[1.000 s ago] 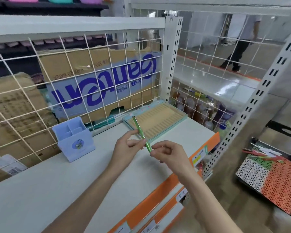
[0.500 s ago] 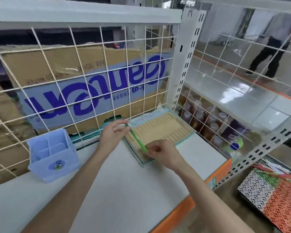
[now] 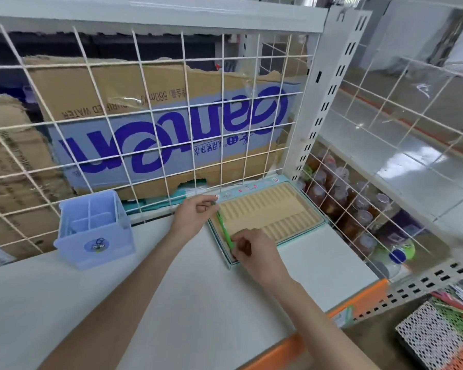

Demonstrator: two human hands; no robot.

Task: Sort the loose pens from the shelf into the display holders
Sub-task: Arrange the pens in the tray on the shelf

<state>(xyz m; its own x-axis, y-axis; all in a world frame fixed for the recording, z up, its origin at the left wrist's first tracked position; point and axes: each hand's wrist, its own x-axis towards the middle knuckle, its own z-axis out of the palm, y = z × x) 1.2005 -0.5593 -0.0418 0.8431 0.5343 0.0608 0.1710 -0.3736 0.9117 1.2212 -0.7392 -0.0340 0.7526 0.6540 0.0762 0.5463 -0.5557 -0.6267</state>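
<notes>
A green pen (image 3: 224, 231) is held at both ends over the left edge of the slotted display tray (image 3: 267, 212). Its far end is pinched by the fingers of the left hand (image 3: 195, 212); its near end is pinched by the right hand (image 3: 251, 249). The pen is laid low along the tray's leftmost grooves, running from the tray's back left corner toward its front left corner. Whether the pen is already seated in a groove cannot be told.

The tray is seen lying flat on the white shelf (image 3: 171, 303), at the back right, close against the wire grid (image 3: 155, 129) and the perforated upright post (image 3: 324, 102). Its beige ribbed insert is framed by a pale teal border.

A light blue divided pen holder (image 3: 95, 232) is noted standing upright at the shelf's back left, well apart from the tray. A printed cardboard box (image 3: 171, 129) is visible behind the grid. Bottles (image 3: 340, 201) are stacked beyond the right-hand grid. A mesh basket (image 3: 444, 335) with coloured pens is seen at the lower right, below shelf level.
</notes>
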